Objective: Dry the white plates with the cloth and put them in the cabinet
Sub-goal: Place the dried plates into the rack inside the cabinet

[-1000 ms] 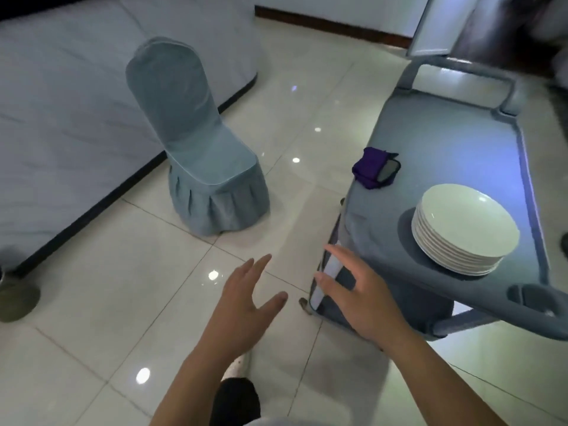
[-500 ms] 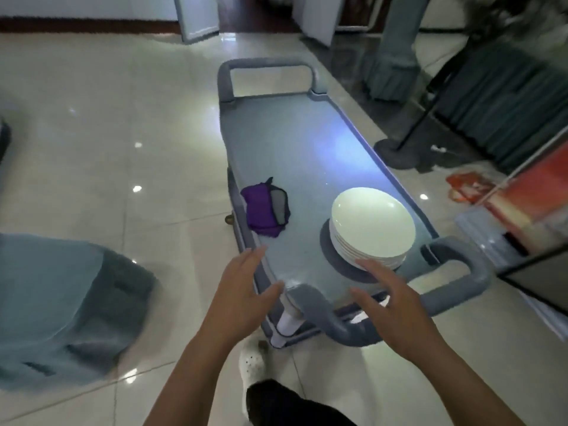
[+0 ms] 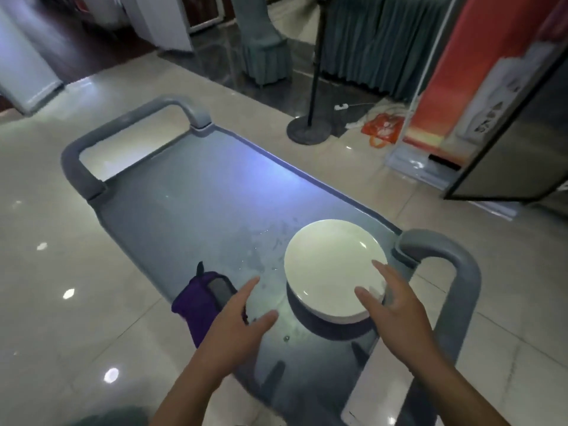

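Observation:
A stack of white plates sits on the near right part of a grey cart. A purple cloth with a dark patch lies at the cart's near left edge. My left hand hovers with spread fingers between the cloth and the plates, partly over the cloth, holding nothing. My right hand reaches with straight fingers over the near right rim of the top plate; whether it touches the plate I cannot tell.
The cart has grey loop handles at the far end and near right end. A black pole stand, a covered chair, a red banner and a dark door panel stand beyond on the tiled floor.
The view has swung and closed in on the cart. Both hands have moved forward over its top, the right one from short of the plate stack to its rim, the left to beside the cloth.

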Demonstrator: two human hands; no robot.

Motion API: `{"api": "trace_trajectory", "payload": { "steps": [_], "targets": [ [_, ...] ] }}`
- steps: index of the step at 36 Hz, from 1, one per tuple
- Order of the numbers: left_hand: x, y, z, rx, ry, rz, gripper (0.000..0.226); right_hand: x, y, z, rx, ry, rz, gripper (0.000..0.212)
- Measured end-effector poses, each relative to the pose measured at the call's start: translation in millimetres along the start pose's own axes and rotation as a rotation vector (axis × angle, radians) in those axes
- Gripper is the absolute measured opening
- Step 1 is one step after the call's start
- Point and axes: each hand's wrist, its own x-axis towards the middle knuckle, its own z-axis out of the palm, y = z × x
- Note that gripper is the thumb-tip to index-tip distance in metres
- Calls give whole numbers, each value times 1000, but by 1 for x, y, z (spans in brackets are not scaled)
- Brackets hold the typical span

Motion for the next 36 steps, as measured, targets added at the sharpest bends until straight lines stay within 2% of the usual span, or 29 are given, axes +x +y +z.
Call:
{"api": "trace_trajectory", "payload": {
  "steps": [5, 9, 11, 13, 17, 20, 23, 29, 36],
  "targets": [
    [67, 13, -9, 1, -166, 41, 68, 16, 4, 9, 130, 120, 146, 64],
    [121, 27, -5, -74, -288, 7, 67, 27, 10, 19, 341, 195, 406, 74],
    [142, 31, 0, -129, -387, -9, 58, 28, 16, 26, 428, 226, 530, 77],
    [155, 35, 4, -176, -475, -10, 40, 28, 19, 34, 541, 256, 607, 67],
    [171, 39, 6, -212, -469, 0, 25, 27, 15, 44, 595, 359, 663, 33],
    [181, 38, 4, -221, -457, 33, 24, 32, 9, 46, 549, 409, 684, 16],
    [187, 41, 3, -237, -513, 31, 22, 39, 3, 50, 488, 454, 704, 2],
    [189, 49, 8, -109, -537, 69, 24, 52, 1, 49, 627, 469, 819, 23],
    [196, 60, 7, -127, -594, -15, 23, 51, 3, 43, 776, 449, 894, 12]
  ]
}}
